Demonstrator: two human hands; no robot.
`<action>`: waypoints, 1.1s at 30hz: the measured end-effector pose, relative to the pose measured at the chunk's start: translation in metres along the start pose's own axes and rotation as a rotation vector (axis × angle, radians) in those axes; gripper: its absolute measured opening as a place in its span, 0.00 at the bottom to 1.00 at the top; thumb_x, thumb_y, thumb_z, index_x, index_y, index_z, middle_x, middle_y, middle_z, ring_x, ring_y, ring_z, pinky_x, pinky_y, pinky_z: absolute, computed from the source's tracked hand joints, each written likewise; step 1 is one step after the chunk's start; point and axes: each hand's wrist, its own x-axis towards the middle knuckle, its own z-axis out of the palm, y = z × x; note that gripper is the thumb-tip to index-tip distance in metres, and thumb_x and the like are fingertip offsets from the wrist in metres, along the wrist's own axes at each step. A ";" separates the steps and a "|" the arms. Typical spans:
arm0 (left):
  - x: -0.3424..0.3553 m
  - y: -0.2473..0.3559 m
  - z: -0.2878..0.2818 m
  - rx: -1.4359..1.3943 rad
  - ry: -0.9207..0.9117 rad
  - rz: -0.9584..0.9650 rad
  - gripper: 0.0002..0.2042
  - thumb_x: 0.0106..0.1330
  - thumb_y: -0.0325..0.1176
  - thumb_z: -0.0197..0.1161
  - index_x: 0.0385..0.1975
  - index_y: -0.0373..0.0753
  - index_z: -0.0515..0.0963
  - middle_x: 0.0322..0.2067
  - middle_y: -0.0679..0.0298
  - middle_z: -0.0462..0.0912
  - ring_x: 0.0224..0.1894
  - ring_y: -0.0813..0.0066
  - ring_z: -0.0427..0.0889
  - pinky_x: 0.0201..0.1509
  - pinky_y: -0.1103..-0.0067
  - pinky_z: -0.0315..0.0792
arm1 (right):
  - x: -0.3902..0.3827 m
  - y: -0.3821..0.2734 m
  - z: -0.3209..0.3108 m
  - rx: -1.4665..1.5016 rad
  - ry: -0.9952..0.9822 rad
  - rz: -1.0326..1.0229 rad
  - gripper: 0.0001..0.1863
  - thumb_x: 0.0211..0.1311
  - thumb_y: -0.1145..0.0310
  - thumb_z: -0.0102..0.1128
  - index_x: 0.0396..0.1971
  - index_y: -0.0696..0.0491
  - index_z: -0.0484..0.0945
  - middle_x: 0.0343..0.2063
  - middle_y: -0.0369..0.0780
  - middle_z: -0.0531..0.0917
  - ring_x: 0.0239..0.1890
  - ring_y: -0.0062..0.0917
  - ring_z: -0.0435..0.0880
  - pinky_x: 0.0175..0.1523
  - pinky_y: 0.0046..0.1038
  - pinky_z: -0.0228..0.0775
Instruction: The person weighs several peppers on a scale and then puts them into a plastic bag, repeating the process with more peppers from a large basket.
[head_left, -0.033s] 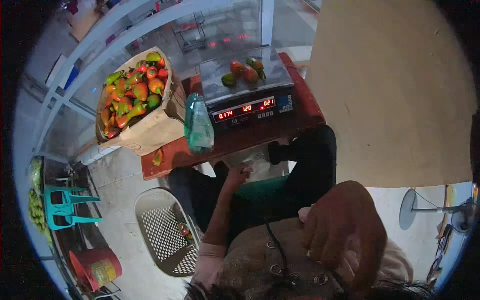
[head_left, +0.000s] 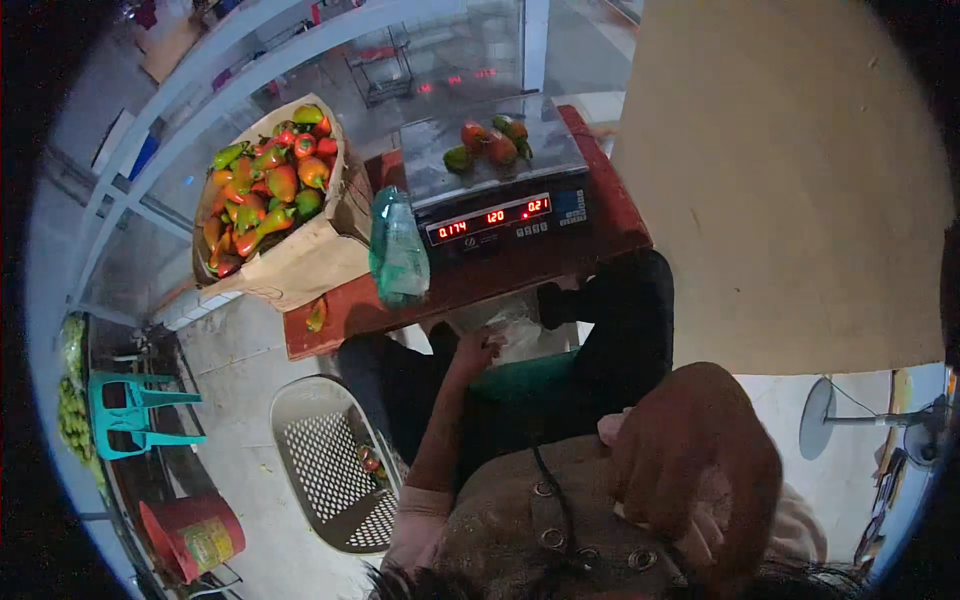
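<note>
My left hand is low over my lap, its fingers curled at the edge of a clear plastic bag. Close to the camera, my right hand is raised in front of my chest with its fingers bent inward; the fingertips are hidden, so anything in them cannot be made out. Ahead, a digital scale with lit red digits carries several red and green peppers on its metal pan. A roll of green plastic bags leans at the scale's left front corner.
A brown carton full of peppers stands left of the scale. One loose pepper lies on the red table. On the floor are a perforated basket, a red bucket and a turquoise stool. Tan board blocks the right.
My right hand has shifted very slightly to the right. The left hand, the scale and the peppers look the same.
</note>
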 end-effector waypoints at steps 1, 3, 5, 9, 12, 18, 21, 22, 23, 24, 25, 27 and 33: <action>-0.011 0.013 -0.004 0.004 0.024 -0.034 0.15 0.50 0.35 0.52 0.37 0.35 0.69 0.24 0.62 0.73 0.22 0.77 0.70 0.24 0.80 0.65 | 0.002 0.001 0.003 0.029 0.020 -0.010 0.10 0.45 0.67 0.57 0.30 0.50 0.76 0.16 0.34 0.70 0.13 0.12 0.66 0.13 0.12 0.55; -0.012 -0.002 -0.004 -0.081 0.023 -0.035 0.15 0.50 0.35 0.52 0.37 0.35 0.69 0.23 0.62 0.73 0.21 0.78 0.69 0.23 0.81 0.65 | 0.007 -0.001 0.004 0.071 0.047 -0.022 0.09 0.46 0.68 0.57 0.30 0.50 0.76 0.19 0.34 0.72 0.15 0.12 0.68 0.15 0.12 0.57; -0.011 -0.012 -0.007 -0.169 0.030 -0.027 0.15 0.49 0.34 0.52 0.36 0.36 0.70 0.23 0.63 0.73 0.21 0.79 0.69 0.23 0.81 0.64 | 0.012 -0.011 -0.007 0.031 -0.064 0.131 0.11 0.48 0.63 0.53 0.32 0.50 0.74 0.18 0.37 0.72 0.17 0.18 0.70 0.18 0.19 0.60; 0.001 -0.018 -0.006 -0.165 -0.007 -0.107 0.15 0.48 0.34 0.52 0.37 0.38 0.70 0.23 0.63 0.73 0.20 0.78 0.69 0.23 0.81 0.64 | 0.004 -0.015 -0.037 -0.061 -0.324 0.363 0.13 0.50 0.61 0.50 0.35 0.50 0.72 0.18 0.39 0.71 0.19 0.25 0.72 0.20 0.26 0.63; 0.004 -0.033 -0.002 -0.095 0.018 -0.151 0.15 0.48 0.35 0.53 0.37 0.38 0.69 0.24 0.61 0.74 0.22 0.74 0.71 0.26 0.78 0.66 | -0.020 -0.002 -0.067 -0.604 0.064 0.689 0.10 0.49 0.67 0.49 0.31 0.54 0.72 0.24 0.40 0.72 0.24 0.24 0.73 0.27 0.24 0.65; 0.016 -0.032 0.010 0.178 0.139 0.177 0.14 0.52 0.34 0.50 0.38 0.38 0.69 0.31 0.57 0.73 0.28 0.67 0.74 0.33 0.72 0.67 | -0.078 0.044 -0.182 -1.696 0.515 0.898 0.08 0.44 0.74 0.52 0.28 0.58 0.70 0.25 0.41 0.73 0.28 0.24 0.72 0.33 0.21 0.63; 0.014 -0.011 0.002 0.081 -0.001 -0.074 0.12 0.54 0.33 0.48 0.38 0.38 0.69 0.32 0.56 0.72 0.30 0.66 0.74 0.34 0.71 0.67 | -0.125 0.037 -0.238 -1.979 0.564 0.770 0.10 0.41 0.77 0.52 0.28 0.59 0.70 0.24 0.42 0.72 0.28 0.28 0.72 0.34 0.24 0.63; 0.016 -0.006 -0.001 0.145 -0.024 -0.024 0.12 0.54 0.33 0.47 0.37 0.38 0.69 0.32 0.56 0.72 0.30 0.66 0.73 0.34 0.71 0.67 | -0.134 0.028 -0.252 -2.173 0.521 0.600 0.10 0.40 0.78 0.52 0.28 0.60 0.69 0.24 0.43 0.72 0.28 0.30 0.72 0.34 0.26 0.63; 0.018 -0.020 -0.002 0.141 -0.020 -0.027 0.12 0.54 0.33 0.47 0.37 0.38 0.69 0.32 0.56 0.72 0.30 0.66 0.73 0.34 0.71 0.67 | -0.134 0.031 -0.260 -2.169 0.516 0.601 0.10 0.40 0.78 0.52 0.28 0.60 0.69 0.24 0.43 0.72 0.28 0.30 0.72 0.34 0.26 0.63; 0.021 -0.039 0.001 0.127 -0.010 0.004 0.11 0.54 0.34 0.47 0.35 0.37 0.69 0.29 0.56 0.73 0.29 0.66 0.73 0.33 0.71 0.67 | -0.134 0.032 -0.267 -2.231 0.519 0.611 0.10 0.39 0.78 0.52 0.28 0.60 0.69 0.23 0.43 0.72 0.28 0.31 0.72 0.34 0.27 0.62; 0.022 -0.038 0.002 0.112 -0.012 0.042 0.11 0.55 0.34 0.47 0.34 0.37 0.69 0.27 0.57 0.73 0.27 0.66 0.73 0.33 0.72 0.67 | -0.136 0.027 -0.274 -2.306 0.525 0.626 0.11 0.39 0.78 0.52 0.28 0.60 0.69 0.23 0.44 0.73 0.28 0.33 0.72 0.34 0.28 0.62; 0.026 -0.034 0.004 0.069 -0.043 -0.001 0.10 0.54 0.34 0.46 0.33 0.37 0.69 0.25 0.57 0.73 0.26 0.66 0.73 0.31 0.72 0.66 | -0.140 0.020 -0.289 -2.245 0.590 0.714 0.09 0.39 0.76 0.52 0.26 0.59 0.70 0.25 0.45 0.72 0.32 0.35 0.71 0.37 0.30 0.61; 0.023 -0.028 0.002 0.009 -0.022 -0.028 0.09 0.52 0.33 0.48 0.31 0.36 0.69 0.22 0.58 0.74 0.23 0.67 0.73 0.28 0.73 0.65 | -0.146 0.019 -0.333 -2.218 0.523 0.747 0.08 0.39 0.76 0.52 0.25 0.57 0.72 0.21 0.45 0.73 0.25 0.35 0.73 0.32 0.29 0.63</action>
